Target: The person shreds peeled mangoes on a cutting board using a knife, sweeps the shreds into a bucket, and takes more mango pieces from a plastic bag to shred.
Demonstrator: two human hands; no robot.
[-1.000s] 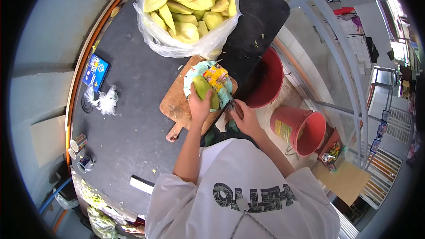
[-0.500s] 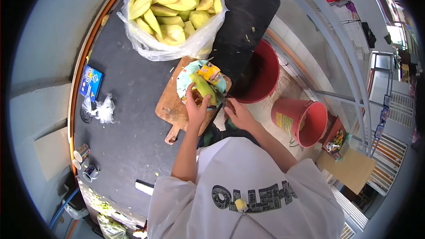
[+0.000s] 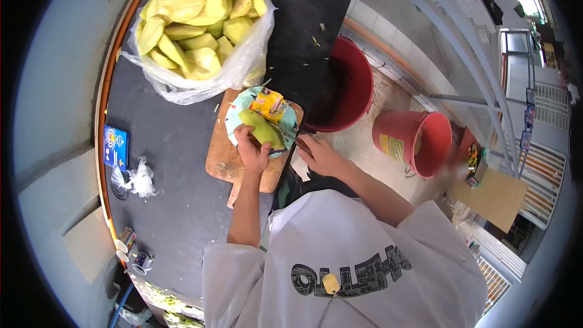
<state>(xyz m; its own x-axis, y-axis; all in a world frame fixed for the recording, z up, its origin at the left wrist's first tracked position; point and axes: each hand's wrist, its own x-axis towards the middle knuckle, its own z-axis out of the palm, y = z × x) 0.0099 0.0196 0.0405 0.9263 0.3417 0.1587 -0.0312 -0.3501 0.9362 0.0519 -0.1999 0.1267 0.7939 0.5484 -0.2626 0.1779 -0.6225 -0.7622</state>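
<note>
My left hand (image 3: 254,153) is closed around a pale green piece of fruit (image 3: 260,127) that looks like green mango. Fingers of my right hand (image 3: 322,155) wrap the handle of a knife (image 3: 287,133), whose blade lies close along the fruit's right side; whether it touches cannot be told. Beneath the fruit is a round light-blue patterned plate or cover (image 3: 234,115) with a yellow printed patch (image 3: 269,105). It rests on a wooden cutting board (image 3: 220,157). Beyond the board, a clear plastic bag (image 3: 246,73) holds many peeled yellow-green fruit pieces (image 3: 183,8).
A large red tub (image 3: 364,88) stands on the floor right of the dark table (image 3: 176,146), with a red bucket (image 3: 388,129) nearby. Along the left edge are a blue box (image 3: 116,147), a crumpled white plastic bag (image 3: 143,179) and cups (image 3: 142,262).
The view has shifted, so the bag of fruit sits farther left and lower. My left hand has tilted the fruit flatter over the plate, and the knife remains at its right side.
</note>
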